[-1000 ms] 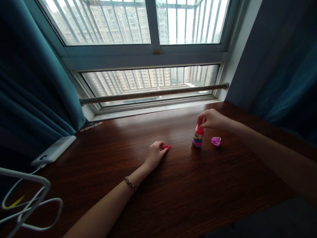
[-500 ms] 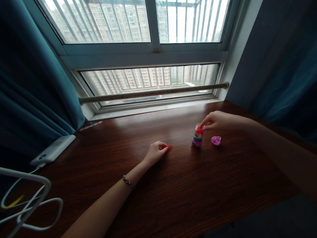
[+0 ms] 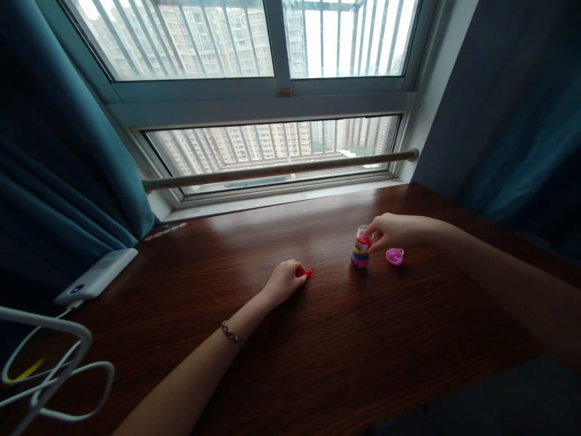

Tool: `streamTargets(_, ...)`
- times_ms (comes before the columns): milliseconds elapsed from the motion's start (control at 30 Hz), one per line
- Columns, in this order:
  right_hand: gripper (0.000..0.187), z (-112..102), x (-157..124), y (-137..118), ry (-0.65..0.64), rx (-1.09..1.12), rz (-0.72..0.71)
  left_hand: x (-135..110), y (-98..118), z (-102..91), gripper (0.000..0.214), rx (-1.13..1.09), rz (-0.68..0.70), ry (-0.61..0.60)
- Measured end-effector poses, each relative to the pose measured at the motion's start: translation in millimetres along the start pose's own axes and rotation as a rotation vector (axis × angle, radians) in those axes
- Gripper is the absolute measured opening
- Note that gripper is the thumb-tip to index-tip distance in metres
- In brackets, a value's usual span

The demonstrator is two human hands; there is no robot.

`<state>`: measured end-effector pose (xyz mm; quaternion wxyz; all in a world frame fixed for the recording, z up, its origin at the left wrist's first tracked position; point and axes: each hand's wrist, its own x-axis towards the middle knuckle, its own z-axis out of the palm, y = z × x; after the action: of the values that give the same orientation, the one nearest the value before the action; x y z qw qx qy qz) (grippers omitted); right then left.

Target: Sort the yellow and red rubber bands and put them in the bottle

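A small clear jar (image 3: 361, 248) filled with coloured layers stands upright on the dark wooden table (image 3: 318, 351). My right hand (image 3: 393, 231) pinches the jar near its open top with thumb and fingers. A pink lid (image 3: 394, 256) lies on the table just right of the jar, under my right hand. My left hand (image 3: 284, 281) rests on the table to the left of the jar, its fingers curled around a small red piece (image 3: 309, 272) that pokes out at the fingertips. A beaded bracelet (image 3: 231, 333) sits on my left wrist.
A white power bank (image 3: 96, 275) lies at the table's left edge with white cables (image 3: 49, 363) looped below it. Teal curtains (image 3: 59, 151) hang at left and right. A window with a metal rail (image 3: 276, 171) runs along the table's far side.
My right hand slid from above the jar's top down to its right side. My left hand curled tighter over the red piece, which shows less.
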<state>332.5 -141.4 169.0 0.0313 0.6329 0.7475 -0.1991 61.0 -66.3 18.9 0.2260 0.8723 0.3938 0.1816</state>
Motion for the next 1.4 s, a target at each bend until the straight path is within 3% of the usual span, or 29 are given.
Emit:
streamTargets(267,0.044,-5,-8,1,0.093,0.024,0.017,-1,1,-3.3,0.017,0.021,0.054,-0.059)
streamTargets(633,0.044,-1,-17,12,0.212,0.167,-0.147,1,-10,2.5,0.014,-0.11,-0.007,0.008)
streamTargets(700,0.043,3,-22,12,0.336,0.232,-0.152,2,-11,3.8,0.014,-0.2,-0.023,0.027)
streamTargets(867,0.043,35,-25,18,0.884,0.469,-0.049,6,-6,-3.3,0.015,-0.422,-0.04,0.046)
streamTargets(967,0.041,68,-11,25,1.068,0.545,0.012,15,9,-19.8,0.012,-0.42,0.045,0.075)
streamTargets(1033,0.043,91,4,28,1.072,0.606,-0.073,27,26,-32.6,0.011,-0.37,0.147,0.093)
streamTargets(1133,0.066,117,25,29,0.945,0.734,-0.185,48,58,-46.9,0.013,-0.276,0.316,0.139)
streamTargets(1233,0.071,130,37,26,0.889,0.733,-0.174,71,92,-51.4,0.012,-0.204,0.481,0.106)
streamTargets(1400,0.053,136,40,25,0.915,0.704,-0.147,101,127,-46.2,0.011,-0.093,0.658,-0.056)
